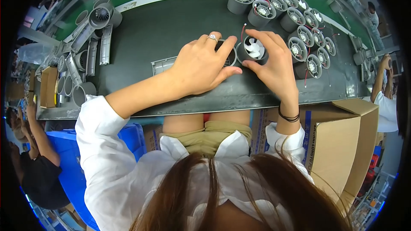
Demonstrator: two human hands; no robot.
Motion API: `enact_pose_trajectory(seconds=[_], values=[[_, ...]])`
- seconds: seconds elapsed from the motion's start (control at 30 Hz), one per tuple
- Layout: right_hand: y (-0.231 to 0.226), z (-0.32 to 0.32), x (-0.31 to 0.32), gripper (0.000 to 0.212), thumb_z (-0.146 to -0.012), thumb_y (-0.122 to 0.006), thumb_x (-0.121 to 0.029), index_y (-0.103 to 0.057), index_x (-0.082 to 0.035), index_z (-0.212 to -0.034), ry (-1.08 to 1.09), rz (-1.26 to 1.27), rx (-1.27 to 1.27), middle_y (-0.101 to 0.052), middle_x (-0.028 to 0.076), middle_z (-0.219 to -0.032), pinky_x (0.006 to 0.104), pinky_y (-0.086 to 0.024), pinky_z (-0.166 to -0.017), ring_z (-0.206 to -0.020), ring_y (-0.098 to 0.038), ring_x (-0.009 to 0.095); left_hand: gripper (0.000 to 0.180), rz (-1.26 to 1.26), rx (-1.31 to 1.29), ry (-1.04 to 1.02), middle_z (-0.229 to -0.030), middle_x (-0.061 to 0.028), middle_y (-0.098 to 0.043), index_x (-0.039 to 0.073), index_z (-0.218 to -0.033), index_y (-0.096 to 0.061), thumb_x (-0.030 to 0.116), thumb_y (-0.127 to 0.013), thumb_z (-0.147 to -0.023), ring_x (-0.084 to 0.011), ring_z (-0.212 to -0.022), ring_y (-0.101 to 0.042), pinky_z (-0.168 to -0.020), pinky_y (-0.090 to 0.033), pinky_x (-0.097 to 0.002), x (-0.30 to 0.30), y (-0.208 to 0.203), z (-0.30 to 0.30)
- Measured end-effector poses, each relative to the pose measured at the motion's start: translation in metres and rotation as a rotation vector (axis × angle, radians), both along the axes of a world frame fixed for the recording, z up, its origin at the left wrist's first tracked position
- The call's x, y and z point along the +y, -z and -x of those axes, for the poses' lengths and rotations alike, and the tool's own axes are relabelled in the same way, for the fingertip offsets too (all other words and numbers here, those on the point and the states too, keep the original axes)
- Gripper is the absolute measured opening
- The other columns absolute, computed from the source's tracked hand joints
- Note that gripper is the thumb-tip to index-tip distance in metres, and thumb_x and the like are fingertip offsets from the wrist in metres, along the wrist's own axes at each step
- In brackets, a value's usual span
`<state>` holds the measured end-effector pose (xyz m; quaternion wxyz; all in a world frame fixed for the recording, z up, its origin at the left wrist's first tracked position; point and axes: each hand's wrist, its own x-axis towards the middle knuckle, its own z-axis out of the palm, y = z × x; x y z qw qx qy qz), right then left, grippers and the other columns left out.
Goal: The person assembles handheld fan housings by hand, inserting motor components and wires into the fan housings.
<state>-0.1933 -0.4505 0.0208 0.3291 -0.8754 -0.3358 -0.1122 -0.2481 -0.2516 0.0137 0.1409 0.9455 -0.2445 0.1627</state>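
Left hand [201,65] is blocking most of a gray tube [234,56], and the worker [387,111] far right's kinda cut off.

Bright, even light leaves a soft sheen along the dark counter [171,25]. Fisheye distortion bends straight edges, black swallows the corners, and outer details blur.

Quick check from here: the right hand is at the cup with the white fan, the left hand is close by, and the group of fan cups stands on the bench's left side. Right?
Not quite: the head view shows the group of fan cups on the bench's right side. The right hand is at the cup with the white fan, the left hand close by.
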Motion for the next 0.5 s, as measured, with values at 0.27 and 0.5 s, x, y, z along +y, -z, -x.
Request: enact_pose_trajectory(seconds=[0.27,0.5], values=[[-0.006,0.017,-0.008,0.061,-0.063,-0.080,-0.005,-0.046,-0.001,-0.115,-0.193,-0.803,0.308,-0.053,0.014,-0.114,0.0334,-0.048,-0.088,-0.104,-0.056,0.021,0.050,0.475,-0.072,0.225,-0.124,-0.0270,-0.049,0.006,-0.129,-0.048,0.028,-0.061,-0.086,-0.0420,-0.110,-0.050,-0.093,-0.042,-0.0441,0.013,-0.040,-0.013],[-0.013,0.033,0.002,0.073,-0.075,-0.066,-0.043,-0.036,0.001,-0.124,-0.366,-1.066,0.768,-0.057,0.021,-0.109,0.0313,-0.054,-0.075,-0.091,-0.063,0.029,0.025,0.508,-0.081,0.427,-0.123,-0.0188,-0.056,0.002,-0.107,-0.063,0.016,-0.057,-0.087,-0.0313,-0.106,-0.055,-0.090,-0.044,-0.0372,0.016,-0.062,-0.004]])
